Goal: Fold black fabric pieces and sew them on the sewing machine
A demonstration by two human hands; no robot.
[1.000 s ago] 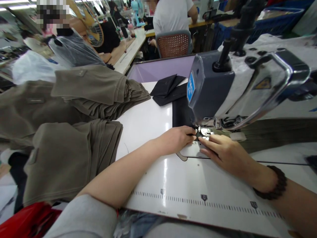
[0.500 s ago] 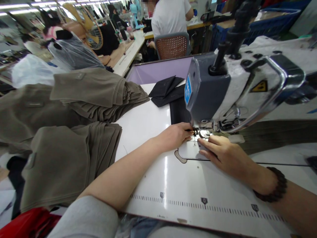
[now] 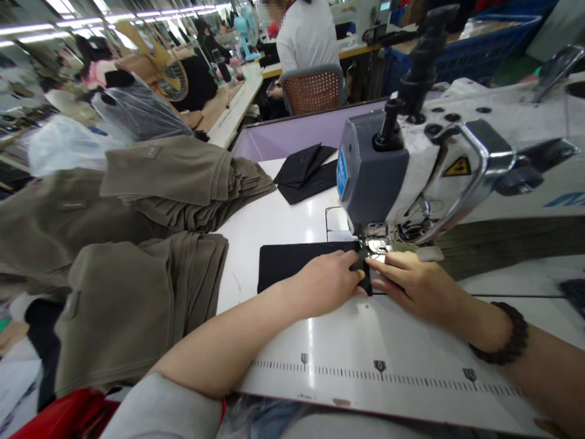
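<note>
A rectangular black fabric piece [image 3: 292, 262] lies flat on the white machine bed, its right end beside the presser foot [image 3: 364, 242] of the sewing machine [image 3: 375, 164]. My left hand [image 3: 326, 283] rests over its right part, fingers bent and closed on the cloth near the right edge. Just right of that edge, my right hand [image 3: 415, 283] lies with its fingers stretched out, the fingertips at the cloth's border by the metal needle plate [image 3: 378, 246]. A dark bead bracelet [image 3: 503, 335] circles my right wrist.
Stacked olive-brown fabric pieces [image 3: 123, 305] cover the left side. Folded black pieces [image 3: 306, 171] lie behind the bed's middle. Olive fabric [image 3: 498, 247] runs under the machine arm. Beyond the purple panel [image 3: 292, 134], a person in white sits on a chair [image 3: 313, 90].
The black piece has turned from pointing away behind the foot to lying leftward across the bed. My left hand has come slightly nearer with it; my right hand has barely moved.
</note>
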